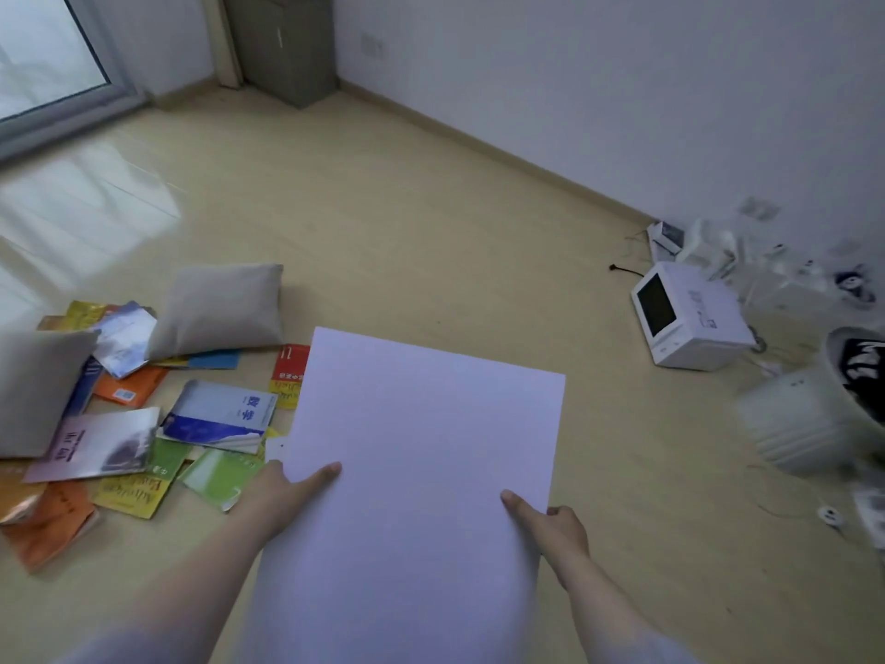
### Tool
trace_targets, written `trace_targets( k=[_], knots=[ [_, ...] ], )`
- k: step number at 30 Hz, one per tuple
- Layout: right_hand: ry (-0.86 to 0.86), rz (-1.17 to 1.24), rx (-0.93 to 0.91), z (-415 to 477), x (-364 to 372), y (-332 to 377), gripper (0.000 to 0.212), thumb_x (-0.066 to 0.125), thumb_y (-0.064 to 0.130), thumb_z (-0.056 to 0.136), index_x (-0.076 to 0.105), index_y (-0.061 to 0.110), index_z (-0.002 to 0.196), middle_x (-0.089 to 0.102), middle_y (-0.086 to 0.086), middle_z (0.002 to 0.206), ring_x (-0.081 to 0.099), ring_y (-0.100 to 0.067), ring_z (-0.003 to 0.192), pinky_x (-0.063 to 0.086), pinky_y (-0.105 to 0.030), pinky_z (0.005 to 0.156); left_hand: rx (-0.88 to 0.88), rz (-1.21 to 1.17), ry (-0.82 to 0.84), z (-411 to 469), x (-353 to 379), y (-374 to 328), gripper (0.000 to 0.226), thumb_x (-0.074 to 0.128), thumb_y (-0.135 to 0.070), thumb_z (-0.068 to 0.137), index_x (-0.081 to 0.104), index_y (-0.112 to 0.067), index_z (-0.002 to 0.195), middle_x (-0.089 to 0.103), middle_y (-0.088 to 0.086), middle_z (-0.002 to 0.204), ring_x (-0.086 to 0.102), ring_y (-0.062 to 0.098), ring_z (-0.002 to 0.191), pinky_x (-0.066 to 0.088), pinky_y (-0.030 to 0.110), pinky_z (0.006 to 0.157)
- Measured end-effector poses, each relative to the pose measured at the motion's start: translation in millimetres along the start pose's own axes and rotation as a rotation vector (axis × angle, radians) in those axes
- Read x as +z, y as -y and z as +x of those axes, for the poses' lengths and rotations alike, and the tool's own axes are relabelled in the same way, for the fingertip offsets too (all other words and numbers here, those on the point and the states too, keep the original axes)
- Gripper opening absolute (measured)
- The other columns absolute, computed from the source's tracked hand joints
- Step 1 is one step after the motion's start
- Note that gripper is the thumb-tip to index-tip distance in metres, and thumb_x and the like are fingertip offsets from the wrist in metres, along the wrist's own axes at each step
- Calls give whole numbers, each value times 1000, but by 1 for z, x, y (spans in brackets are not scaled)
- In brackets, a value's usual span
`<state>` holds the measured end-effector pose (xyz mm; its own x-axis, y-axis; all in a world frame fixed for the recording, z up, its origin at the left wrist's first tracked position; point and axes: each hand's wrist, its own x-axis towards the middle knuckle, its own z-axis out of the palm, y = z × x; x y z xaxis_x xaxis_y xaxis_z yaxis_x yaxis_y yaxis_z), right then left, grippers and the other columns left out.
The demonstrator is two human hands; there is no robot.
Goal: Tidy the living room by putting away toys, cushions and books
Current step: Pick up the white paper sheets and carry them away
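Currently, my left hand (pixel 280 493) and right hand (pixel 560 524) each pinch a side edge of the white sheet (pixel 421 452), thumb on top, while the books (pixel 215 414) and cushions (pixel 220 309) lie scattered on the floor (pixel 431 232) to the left; I judge the limp sheet may buckle, slip, or mask them.

A person holds a large white sheet (pixel 421 472) above a pale wooden floor (pixel 431 222), the left hand (pixel 282 491) and the right hand (pixel 555 524) each pinching a side edge, thumbs on top. Books (pixel 218 416) lie scattered and overlapping along the floor's left side, with one grey cushion (pixel 220 309) resting on their far end and a second cushion (pixel 38 390) at the left edge. A white appliance (pixel 689 318) with a dark door sits near the right wall (pixel 622 88) among clutter. A grey cabinet (pixel 287 45) stands in the far corner.
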<state>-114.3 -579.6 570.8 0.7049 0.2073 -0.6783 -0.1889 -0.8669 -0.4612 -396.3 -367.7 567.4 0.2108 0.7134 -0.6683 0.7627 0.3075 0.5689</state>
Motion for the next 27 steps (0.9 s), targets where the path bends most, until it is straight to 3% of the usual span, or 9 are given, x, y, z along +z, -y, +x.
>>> trace_targets(
  k=[5,8,10,13,16,23,27],
  knots=[
    [9,-53,-68,37,-20,64,74,80,57,65,56,3,112,62,-10,116,55,-21,90,42,-28,74,-10,-64,-12,30,-1,-53,95,63,-85,37,61,-21,106,68,0,104,63,23,96,51,39,87],
    [-2,-64,-69,56,-27,91,72,80,57,65,57,4,109,63,-9,114,56,-21,89,42,-27,73,-16,-61,-29,44,0,-87,84,68,-79,50,62,-16,106,67,7,106,62,27,96,51,39,88],
    [-2,-56,-47,76,-33,105,76,80,58,63,57,4,111,62,-9,116,59,-23,95,44,-28,75,-31,-45,-18,63,5,-111,78,69,-72,62,62,-14,113,66,8,107,61,28,94,50,37,84],
    [-12,-66,-21,100,-45,121,78,79,59,65,55,3,114,60,-10,120,59,-26,105,44,-29,78,-15,-31,-6,84,13,-138,78,65,-78,58,63,-19,110,67,4,100,61,24,86,48,33,75],
    [-6,-93,-15,137,-60,143,81,78,62,63,56,3,113,61,-11,120,59,-26,104,47,-31,81,-19,-12,-29,105,29,-167,68,67,-72,65,62,-20,108,66,3,100,60,24,86,46,33,75],
    [97,-211,-49,243,-97,207,83,77,67,59,58,5,111,62,-8,116,60,-25,105,50,-35,88,-214,-16,-110,151,82,-224,85,65,-81,54,64,-7,97,67,10,94,61,27,85,49,34,72],
    [146,-276,-46,303,-125,239,90,75,71,57,60,2,113,63,-9,116,61,-26,105,49,-32,84,-251,-17,-124,176,111,-276,72,67,-70,66,59,-3,92,62,9,89,58,27,84,44,33,71]
  ],
)
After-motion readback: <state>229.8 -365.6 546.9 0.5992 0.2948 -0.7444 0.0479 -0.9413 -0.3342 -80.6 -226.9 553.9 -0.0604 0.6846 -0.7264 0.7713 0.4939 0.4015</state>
